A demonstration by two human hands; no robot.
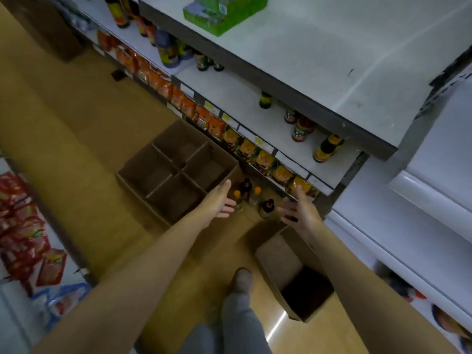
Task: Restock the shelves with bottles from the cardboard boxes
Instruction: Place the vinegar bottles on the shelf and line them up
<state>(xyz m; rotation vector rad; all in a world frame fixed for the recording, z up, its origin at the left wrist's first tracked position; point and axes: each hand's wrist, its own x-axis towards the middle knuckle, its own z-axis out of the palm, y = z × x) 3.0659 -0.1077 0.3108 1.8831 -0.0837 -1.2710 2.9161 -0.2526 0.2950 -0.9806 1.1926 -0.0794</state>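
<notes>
readable text: none | bottle labels [301, 130]: blurred | shelf price tags [260, 141]: too small to read

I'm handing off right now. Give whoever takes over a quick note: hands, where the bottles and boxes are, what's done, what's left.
Left hand: open, empty, reaching down toward the floor bottles.
Right hand: open, empty, reaching down on their other side.
Four loose bottles stand on the floor between the hands, by the shelf base.
Divided box: all visible cells look empty.
Smaller box by the foot: open, inside too dark to tell.
Middle shelf: a few bottles placed, mostly bare.
Top shelf: only a green pack.
Left: shelve the floor bottles, then check the smaller box.
</notes>
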